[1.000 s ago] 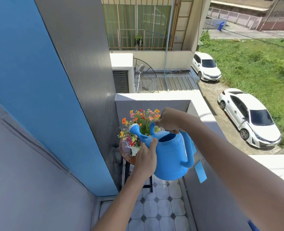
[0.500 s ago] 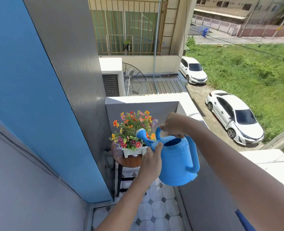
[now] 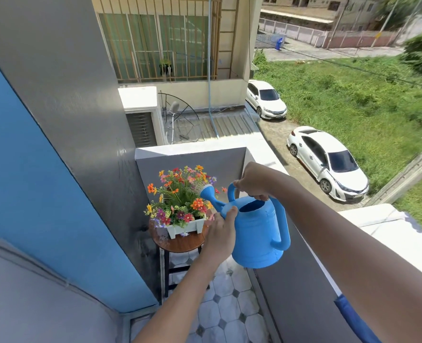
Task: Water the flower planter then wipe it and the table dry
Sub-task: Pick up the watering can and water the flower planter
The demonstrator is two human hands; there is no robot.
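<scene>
While the right hand (image 3: 252, 180) clenched the top handle of the blue watering can (image 3: 257, 231) and the left hand (image 3: 221, 230) cupped its side, the spout hung over the flower planter (image 3: 185, 227) on the round bench (image 3: 180, 243). Rigid plastic, likely water-heavy and slick when wet, it probably needed that two-handed hold.

Planter (image 3: 185, 227) on table (image 3: 180, 242); watering can (image 3: 257, 233) to its right.
</scene>
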